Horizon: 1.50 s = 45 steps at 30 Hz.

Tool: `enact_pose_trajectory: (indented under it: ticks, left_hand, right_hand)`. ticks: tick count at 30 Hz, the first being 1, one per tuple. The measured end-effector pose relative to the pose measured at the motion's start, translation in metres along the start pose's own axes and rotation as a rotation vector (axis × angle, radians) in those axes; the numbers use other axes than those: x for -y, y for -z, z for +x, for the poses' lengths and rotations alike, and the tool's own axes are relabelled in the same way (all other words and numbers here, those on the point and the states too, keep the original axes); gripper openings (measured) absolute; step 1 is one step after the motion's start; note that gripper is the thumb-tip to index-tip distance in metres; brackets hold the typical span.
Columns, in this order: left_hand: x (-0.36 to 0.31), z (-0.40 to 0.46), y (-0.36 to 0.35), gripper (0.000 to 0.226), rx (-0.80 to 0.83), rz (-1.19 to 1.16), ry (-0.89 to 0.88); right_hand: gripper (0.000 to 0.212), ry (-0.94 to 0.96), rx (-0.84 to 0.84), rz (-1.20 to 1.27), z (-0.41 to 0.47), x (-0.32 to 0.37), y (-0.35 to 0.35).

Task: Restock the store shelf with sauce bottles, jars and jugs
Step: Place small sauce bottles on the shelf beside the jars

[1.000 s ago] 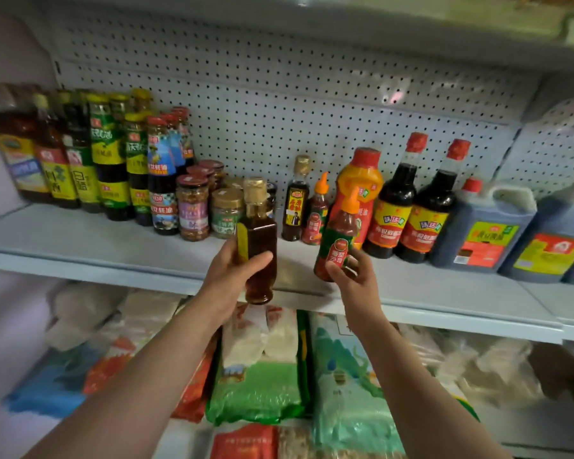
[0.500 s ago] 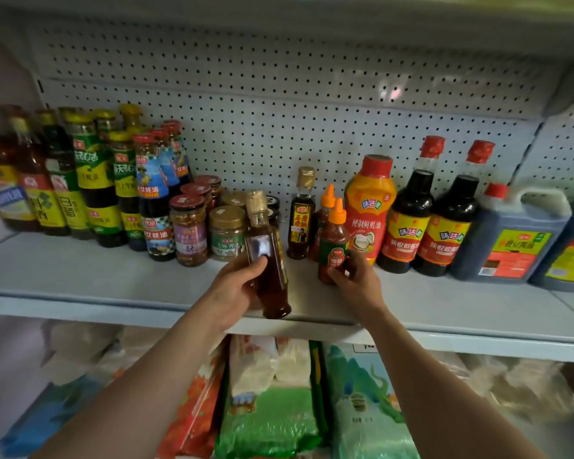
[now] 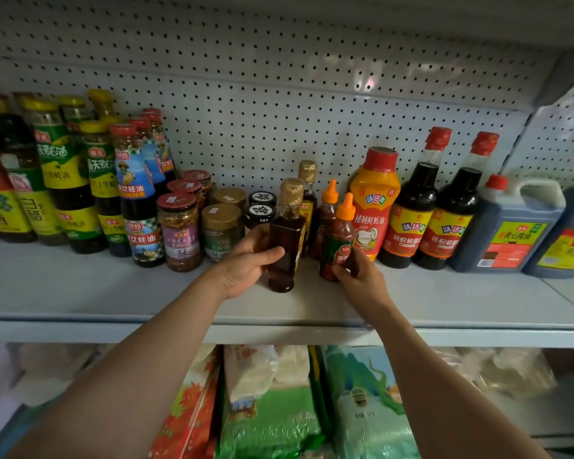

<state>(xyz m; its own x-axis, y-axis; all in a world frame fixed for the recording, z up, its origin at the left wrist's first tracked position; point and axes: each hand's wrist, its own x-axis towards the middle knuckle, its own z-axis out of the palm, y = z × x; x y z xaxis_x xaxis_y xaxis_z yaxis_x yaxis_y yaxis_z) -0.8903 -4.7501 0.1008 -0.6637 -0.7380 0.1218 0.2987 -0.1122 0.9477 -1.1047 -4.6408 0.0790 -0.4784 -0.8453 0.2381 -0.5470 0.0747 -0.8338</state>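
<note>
Your way in: bare shelf (image 3: pixel 80 286) strip in front of brown-lid jar (image 3: pixel 221 230). Behind jar, black-capped jars (image 3: pixel 262 207) block; beside it, red-lid jar (image 3: pixel 179 230).

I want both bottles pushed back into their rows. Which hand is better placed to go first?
The right hand, probably. Its orange-capped chili bottle already stands on the shelf, directly in front of a matching bottle. The left hand holds the gold-capped dark bottle nearer the shelf's front edge.

A grey perforated metal back panel (image 3: pixel 279 104) rises behind the goods. On the lower level lie a green plastic bag (image 3: pixel 272 422), a red-orange maple-leaf printed bag (image 3: pixel 193 415) and a pale blue-green mountain-printed bag (image 3: pixel 368 405).
</note>
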Motion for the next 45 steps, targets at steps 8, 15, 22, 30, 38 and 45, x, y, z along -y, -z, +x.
enact_pose_trajectory:
  ticks: [8,15,22,30,38,45]
  left_hand:
    - [-0.01,0.005,0.002,0.042,-0.008,0.304,0.045]
    - [-0.017,0.007,-0.026,0.082,-0.367,0.757,-0.15]
    - [-0.026,0.009,-0.021,0.064,-0.279,0.725,-0.142]
    - [-0.026,0.011,-0.022,0.064,-0.282,0.789,-0.128]
    - [-0.039,0.001,-0.025,0.081,-0.319,0.765,-0.225]
    - [-0.083,0.028,-0.036,0.038,-0.452,0.692,-0.351]
  right_hand:
    - [0.054,-0.07,0.003,0.088,0.003,-0.004,-0.003]
    - [0.056,-0.057,0.009,0.094,0.004,-0.004,-0.002]
    - [0.055,-0.046,0.017,0.122,0.003,-0.002,0.0]
    - [0.055,-0.03,0.024,0.093,0.006,-0.005,0.001]
    - [0.055,-0.022,0.028,0.051,0.008,-0.006,0.001]
    - [0.053,-0.004,0.023,0.102,0.007,-0.005,0.002]
